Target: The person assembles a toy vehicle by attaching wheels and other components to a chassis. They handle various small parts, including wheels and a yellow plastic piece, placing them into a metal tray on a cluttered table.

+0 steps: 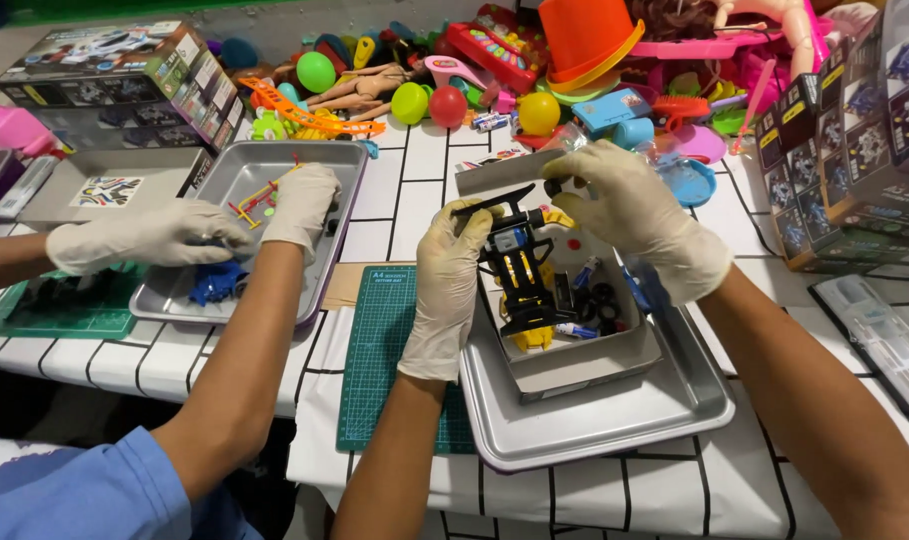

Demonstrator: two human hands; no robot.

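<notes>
Beyond my work: a co-worker's tray [346, 160], green mat [379, 350], orange hat [586, 40], balls [315, 72], boxed kits [124, 75].

A black-and-yellow toy car chassis [519, 270] (apparently half-built) is held tilted, nose down, above a shallow box [584, 365].

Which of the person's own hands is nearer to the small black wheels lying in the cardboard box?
The right hand. It is raised just above and behind the black wheels. The left hand holds the black and yellow toy car, on the far side of the car from the wheels.
</notes>
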